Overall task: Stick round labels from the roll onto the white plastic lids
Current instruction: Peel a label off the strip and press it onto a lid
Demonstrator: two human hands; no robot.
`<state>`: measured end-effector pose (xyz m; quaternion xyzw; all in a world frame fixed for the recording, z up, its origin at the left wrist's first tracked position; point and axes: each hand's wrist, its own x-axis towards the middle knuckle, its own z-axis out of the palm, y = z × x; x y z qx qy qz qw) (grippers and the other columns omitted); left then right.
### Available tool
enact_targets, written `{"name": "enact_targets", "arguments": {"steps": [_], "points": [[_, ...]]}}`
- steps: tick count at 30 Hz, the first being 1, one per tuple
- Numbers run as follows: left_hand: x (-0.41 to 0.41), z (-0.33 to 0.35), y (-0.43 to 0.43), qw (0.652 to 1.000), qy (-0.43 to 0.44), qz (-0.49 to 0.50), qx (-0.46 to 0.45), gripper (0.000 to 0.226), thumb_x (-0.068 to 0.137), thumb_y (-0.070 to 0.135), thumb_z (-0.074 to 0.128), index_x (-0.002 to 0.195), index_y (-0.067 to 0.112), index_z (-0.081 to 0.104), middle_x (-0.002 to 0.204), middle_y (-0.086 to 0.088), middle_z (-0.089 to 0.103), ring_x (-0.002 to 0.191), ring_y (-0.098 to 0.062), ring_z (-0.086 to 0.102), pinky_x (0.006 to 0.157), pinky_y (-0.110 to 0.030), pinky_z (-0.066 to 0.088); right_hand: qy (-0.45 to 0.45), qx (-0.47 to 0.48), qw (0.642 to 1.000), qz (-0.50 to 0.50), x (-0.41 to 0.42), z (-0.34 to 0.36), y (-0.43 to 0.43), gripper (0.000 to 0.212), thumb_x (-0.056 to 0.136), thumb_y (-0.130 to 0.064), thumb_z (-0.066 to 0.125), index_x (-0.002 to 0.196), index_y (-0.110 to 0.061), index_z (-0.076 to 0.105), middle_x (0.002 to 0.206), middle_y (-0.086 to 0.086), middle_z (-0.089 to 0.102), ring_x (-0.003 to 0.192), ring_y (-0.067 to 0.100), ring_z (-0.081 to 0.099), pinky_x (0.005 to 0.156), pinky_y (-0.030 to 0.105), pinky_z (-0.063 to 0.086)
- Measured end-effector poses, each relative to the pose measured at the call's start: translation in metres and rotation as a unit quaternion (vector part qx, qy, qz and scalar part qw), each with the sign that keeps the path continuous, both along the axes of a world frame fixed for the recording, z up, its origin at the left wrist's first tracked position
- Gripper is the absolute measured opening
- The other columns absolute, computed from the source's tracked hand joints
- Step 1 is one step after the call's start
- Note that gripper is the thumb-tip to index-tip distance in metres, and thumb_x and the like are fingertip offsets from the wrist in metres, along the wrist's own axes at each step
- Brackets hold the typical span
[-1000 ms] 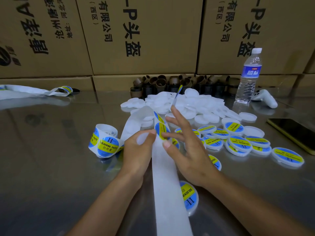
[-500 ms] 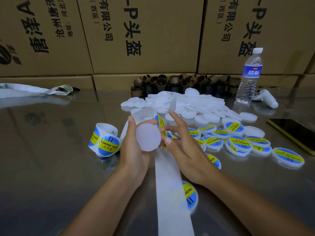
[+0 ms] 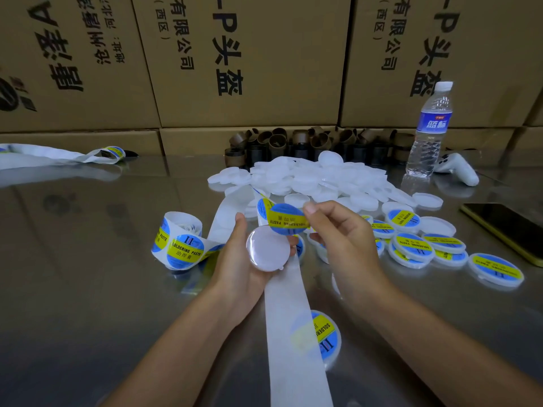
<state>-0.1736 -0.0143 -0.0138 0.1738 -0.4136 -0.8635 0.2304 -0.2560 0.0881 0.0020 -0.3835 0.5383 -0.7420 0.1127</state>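
2 hands in view. Left hand (image 3: pixel 235 268) grips 1 blank lid (image 3: pixel 269 249), thumb on its upper-left rim, fingers curled under it, flat face tipped toward the camera. Right hand (image 3: pixel 343 239) pinches 1 label (image 3: pixel 286 218) by its right edge betw. thumb & forefinger. The label hangs just above the lid's top rim, print upside down; can't tell if they touch.

1 roll (image 3: pixel 179 242) lies just left of the left hand. Its backing strip (image 3: pixel 293 333) runs under both hands toward the near edge, covering half of 1 labelled lid (image 3: pixel 329 336). Labelled lids (image 3: pixel 414 248) to the right: approx. 8, some overlapping, so the count is rough. 3 loose blanks sit beside them. The pile of blank lids (image 3: pixel 308 177) behind is too many to count.

Also: 1 water bottle (image 3: pixel 429 130) upright, 1 white controller (image 3: pixel 458 170) beside it, 1 phone (image 3: pixel 508 227) at far right, a 2nd strip (image 3: pixel 58 155) far left, brown tube cores (image 3: pixel 293 142) in a row and cardboard boxes (image 3: pixel 249 60) stacked behind.

Lids are round, shallow, translucent white plastic. Labels are glossy, blue w/ a yellow band. The surface (image 3: pixel 88 289) is shiny, reflective metal.
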Motion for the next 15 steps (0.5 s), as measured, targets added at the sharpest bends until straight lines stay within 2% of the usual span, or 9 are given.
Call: {"name": "enact_targets", "arguments": {"steps": [3, 5, 7, 9, 11, 15], "points": [[-0.0012, -0.0009, 0.0000, 0.999, -0.016, 0.018, -0.023, 0.068, 0.098, 0.056, 0.021, 0.106, 0.006, 0.067, 0.090, -0.015, 0.072, 0.066, -0.021, 0.067, 0.051, -0.020, 0.051, -0.069, 0.007, 0.997, 0.046, 0.0001, -0.0030, -0.0002, 0.018, 0.074, -0.040, 0.072, 0.062, -0.027, 0.069, 0.067, -0.010, 0.065, 0.065, 0.002, 0.059, 0.063, 0.013, 0.045], [-0.0021, -0.0010, -0.0004, 0.999, -0.030, 0.030, -0.034, 0.067, 0.099, 0.055, 0.020, 0.102, 0.007, 0.066, 0.086, -0.014, 0.072, 0.064, -0.021, 0.065, 0.050, -0.020, 0.048, -0.088, 0.026, 0.994, 0.066, -0.0001, -0.0041, -0.0006, 0.016, 0.072, -0.039, 0.065, 0.063, -0.027, 0.071, 0.066, -0.006, 0.062, 0.064, 0.005, 0.057, 0.068, 0.020, 0.043], [-0.0023, -0.0004, -0.0002, 0.998, -0.040, 0.039, -0.039, 0.065, 0.099, 0.055, 0.021, 0.104, 0.008, 0.066, 0.090, -0.015, 0.070, 0.070, -0.023, 0.063, 0.057, -0.027, 0.048, -0.091, 0.043, 0.991, 0.091, 0.0011, -0.0038, -0.0001, 0.013, 0.071, -0.037, 0.068, 0.066, -0.026, 0.072, 0.069, -0.002, 0.063, 0.066, 0.009, 0.056, 0.070, 0.024, 0.043], [-0.0025, -0.0011, 0.0003, 0.997, -0.040, 0.045, -0.048, 0.064, 0.099, 0.054, 0.022, 0.097, 0.009, 0.068, 0.086, -0.014, 0.071, 0.069, -0.023, 0.063, 0.062, -0.032, 0.045, -0.091, 0.039, 0.989, 0.113, 0.0019, -0.0034, 0.0008, 0.012, 0.069, -0.030, 0.078, 0.066, -0.022, 0.071, 0.071, 0.001, 0.067, 0.064, 0.009, 0.058, 0.064, 0.018, 0.046], [-0.0025, -0.0018, 0.0006, 0.997, -0.037, 0.044, -0.049, 0.064, 0.099, 0.054, 0.022, 0.093, 0.011, 0.068, 0.084, -0.012, 0.072, 0.066, -0.021, 0.065, 0.062, -0.032, 0.046, -0.078, 0.033, 0.990, 0.114, 0.0029, -0.0025, 0.0015, 0.011, 0.062, -0.030, 0.077, 0.063, -0.021, 0.071, 0.069, -0.001, 0.068, 0.063, 0.008, 0.060, 0.058, 0.013, 0.047], [-0.0022, -0.0011, 0.0001, 0.998, -0.045, 0.036, -0.036, 0.066, 0.097, 0.057, 0.023, 0.116, 0.007, 0.062, 0.101, -0.019, 0.068, 0.071, -0.022, 0.064, 0.049, -0.023, 0.050, -0.049, 0.058, 0.993, 0.091, 0.0025, -0.0027, 0.0017, 0.017, 0.054, -0.038, 0.075, 0.063, -0.024, 0.072, 0.070, -0.001, 0.070, 0.070, 0.012, 0.063, 0.066, 0.016, 0.051]]}}
